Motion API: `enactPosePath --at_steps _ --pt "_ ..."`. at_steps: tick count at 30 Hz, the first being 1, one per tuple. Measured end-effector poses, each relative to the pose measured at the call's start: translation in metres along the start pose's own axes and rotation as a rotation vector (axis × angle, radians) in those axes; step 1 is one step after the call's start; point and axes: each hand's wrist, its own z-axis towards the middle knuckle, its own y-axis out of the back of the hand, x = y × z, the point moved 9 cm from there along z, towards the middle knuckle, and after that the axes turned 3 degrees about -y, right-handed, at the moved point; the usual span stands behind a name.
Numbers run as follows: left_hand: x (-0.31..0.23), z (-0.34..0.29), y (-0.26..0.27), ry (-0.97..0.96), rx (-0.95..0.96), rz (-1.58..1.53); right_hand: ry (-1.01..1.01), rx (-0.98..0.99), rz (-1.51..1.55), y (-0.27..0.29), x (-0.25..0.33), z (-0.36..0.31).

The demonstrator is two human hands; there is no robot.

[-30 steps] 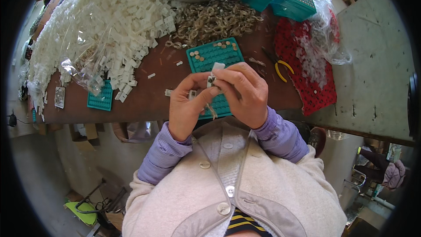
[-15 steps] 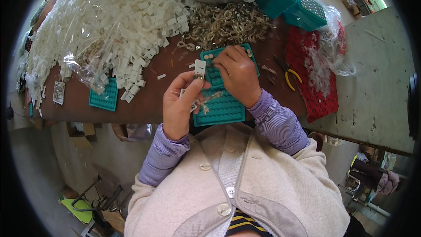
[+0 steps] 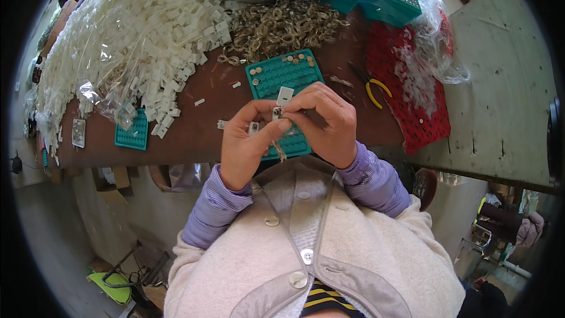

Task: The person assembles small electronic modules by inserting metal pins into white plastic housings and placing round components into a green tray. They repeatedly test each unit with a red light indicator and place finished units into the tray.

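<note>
My left hand and my right hand meet over a teal pegged tray on the brown table. Together their fingertips pinch a small white plastic piece with a dark metal part in it. Another white piece sticks up just above my right fingers. A thin wire or strand hangs below my left thumb. A few small brown round parts lie in the tray's far rows.
A big heap of white plastic pieces covers the table's left. A pile of brass-coloured metal rings lies behind the tray. Yellow-handled pliers rest beside a red tray on the right. Another teal tray lies left.
Both hands have come together closer to my chest and now pinch one small piece; half a second ago the right hand reached over the tray while the left held a white piece up.
</note>
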Motion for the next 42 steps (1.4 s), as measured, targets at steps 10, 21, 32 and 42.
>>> enactPosePath --at_steps 10,21,32,42 --pt "0.002 -0.001 0.003 0.019 0.082 -0.017 -0.313 -0.024 0.125 0.0 -0.016 -0.004" --pt "0.011 -0.003 -0.016 0.102 0.131 -0.08 -0.071 -0.159 -0.187 0.026 0.008 -0.012" --pt "0.04 0.009 -0.079 0.363 0.249 -0.281 0.08 -0.147 -0.241 0.062 0.006 -0.046" --pt "0.021 0.044 -0.056 0.194 0.118 -0.32 -0.39 -0.374 -0.908 0.205 -0.105 -0.047"
